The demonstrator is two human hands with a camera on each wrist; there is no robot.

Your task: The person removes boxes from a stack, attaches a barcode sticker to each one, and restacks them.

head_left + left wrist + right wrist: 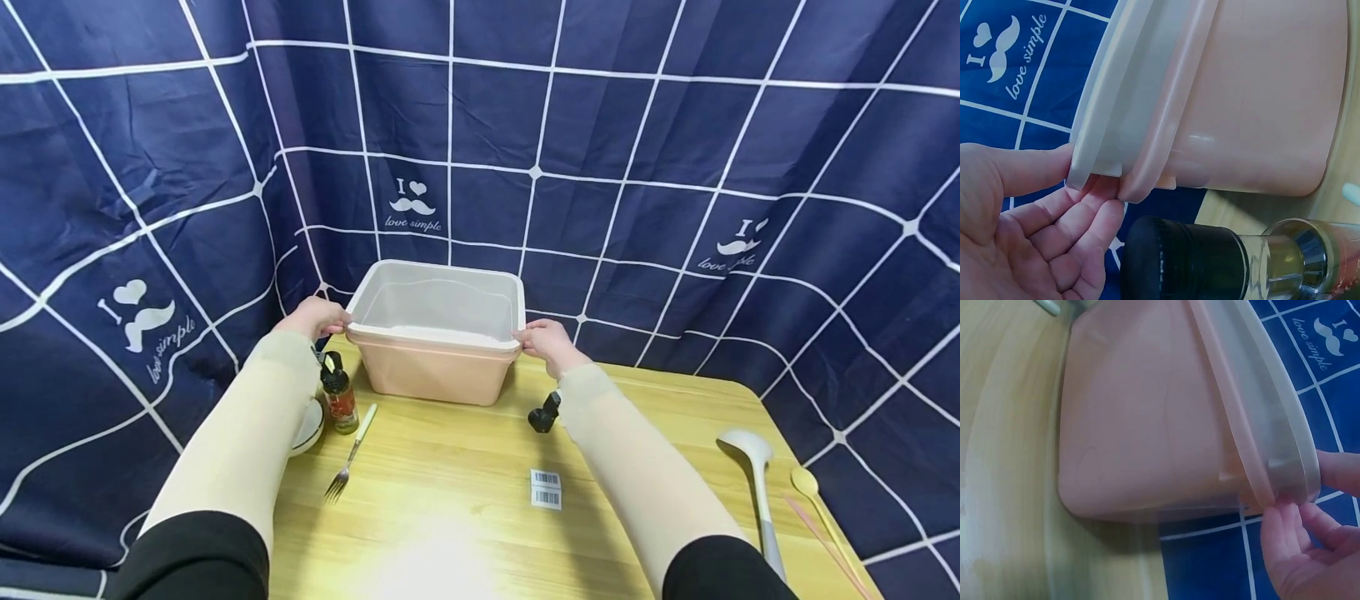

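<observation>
A white plastic basin (442, 304) sits nested inside a pink basin (431, 371) at the back of the wooden table. Its rim stands a little above the pink one, with a pale band between them in both wrist views. At the left corner, my left hand (315, 317) pinches the white rim, thumb on top and fingers beneath, fingertips right at the pink rim (1147, 162). My right hand (550, 342) pinches the right corner the same way, its fingers (1282, 531) under the white rim. The inside of the pink basin is hidden.
A black-capped bottle (341, 400) stands by my left forearm, beside a partly hidden white bowl (309, 429) and a fork (352, 454). A barcode label (546, 489) lies mid-table. At the right lie a ladle (757, 475) and a yellow spoon (813, 492). Blue curtain (487, 108) surrounds the table.
</observation>
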